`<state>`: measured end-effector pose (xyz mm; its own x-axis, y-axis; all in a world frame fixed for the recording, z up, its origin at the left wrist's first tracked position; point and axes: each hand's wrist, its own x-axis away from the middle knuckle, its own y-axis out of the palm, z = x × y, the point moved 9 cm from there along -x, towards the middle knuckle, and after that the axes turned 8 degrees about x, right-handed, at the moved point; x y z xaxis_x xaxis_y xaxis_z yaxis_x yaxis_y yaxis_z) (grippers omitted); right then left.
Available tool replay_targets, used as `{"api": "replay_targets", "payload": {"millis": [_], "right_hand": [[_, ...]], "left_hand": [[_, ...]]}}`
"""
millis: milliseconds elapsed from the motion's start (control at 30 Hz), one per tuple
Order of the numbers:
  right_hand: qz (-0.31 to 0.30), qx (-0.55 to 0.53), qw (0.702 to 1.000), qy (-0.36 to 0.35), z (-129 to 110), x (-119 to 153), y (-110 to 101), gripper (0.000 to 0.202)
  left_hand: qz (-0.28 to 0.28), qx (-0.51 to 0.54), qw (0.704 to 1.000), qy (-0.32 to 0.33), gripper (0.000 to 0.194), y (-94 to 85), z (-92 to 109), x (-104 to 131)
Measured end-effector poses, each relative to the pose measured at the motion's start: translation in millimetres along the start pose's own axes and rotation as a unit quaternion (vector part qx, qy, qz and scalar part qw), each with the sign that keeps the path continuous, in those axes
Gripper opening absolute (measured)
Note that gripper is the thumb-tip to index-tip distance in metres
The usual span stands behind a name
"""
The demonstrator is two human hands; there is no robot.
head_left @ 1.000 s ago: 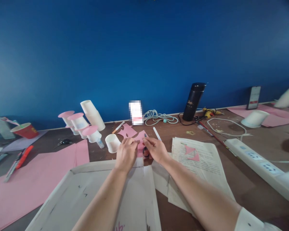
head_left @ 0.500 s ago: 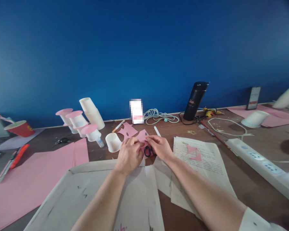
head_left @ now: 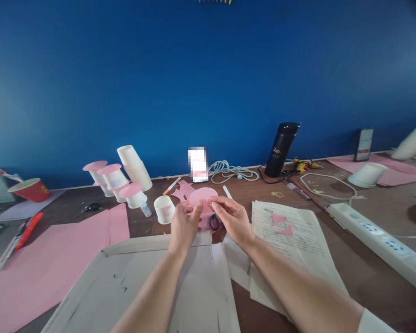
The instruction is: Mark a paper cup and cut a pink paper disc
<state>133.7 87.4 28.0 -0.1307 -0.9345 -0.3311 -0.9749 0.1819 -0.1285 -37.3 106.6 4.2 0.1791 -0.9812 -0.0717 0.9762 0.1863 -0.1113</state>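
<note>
Between my hands a round piece of pink paper (head_left: 204,193) is held up above the table. My left hand (head_left: 184,227) is closed on its lower left edge, thumb on the near side. At the right edge, my right hand (head_left: 235,221) pinches it between thumb and fingers. Just below lie scissors with black handles (head_left: 214,222), their blades hidden, over more pink paper. A cut pink scrap (head_left: 183,189) lies behind my left hand. To the left a white paper cup (head_left: 164,210) stands upside down.
White cups topped with pink discs (head_left: 131,189) and a cup stack (head_left: 134,167) stand left. A cardboard sheet (head_left: 138,282) lies in front. Printed papers (head_left: 291,249), a power strip (head_left: 374,236) and a black flask (head_left: 282,150) are right; a phone (head_left: 198,164) leans against the wall.
The round pink paper has been raised and turned to face me. My left hand has turned more upright, while my right hand stays at the paper's right edge. The view has tilted slightly upward.
</note>
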Motion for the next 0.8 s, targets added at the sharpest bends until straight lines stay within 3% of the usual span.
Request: {"api": "replay_targets", "payload": {"millis": [267, 500, 633, 800], "right_hand": [[-0.007, 0.025, 1.0, 0.016, 4.3, 0.9, 2.5, 0.024], [0.009, 0.124, 0.992, -0.035, 1.9, 0.8, -1.6, 0.023], [0.028, 0.238, 0.965, -0.109, -13.6, 3.9, -4.5, 0.019], [0.048, 0.315, 0.937, -0.145, -23.5, 7.3, -5.5, 0.017]], "left_hand": [[-0.122, 0.189, 0.973, -0.06, 0.043, 24.8, -1.8, 6.1], [-0.098, 0.152, 0.982, -0.056, 0.036, 21.9, -5.9, 4.2], [-0.085, 0.097, 0.991, -0.031, 0.033, 17.7, -1.3, 3.3], [-0.062, 0.054, 0.996, -0.028, 0.029, 13.3, 1.8, 4.4]]}}
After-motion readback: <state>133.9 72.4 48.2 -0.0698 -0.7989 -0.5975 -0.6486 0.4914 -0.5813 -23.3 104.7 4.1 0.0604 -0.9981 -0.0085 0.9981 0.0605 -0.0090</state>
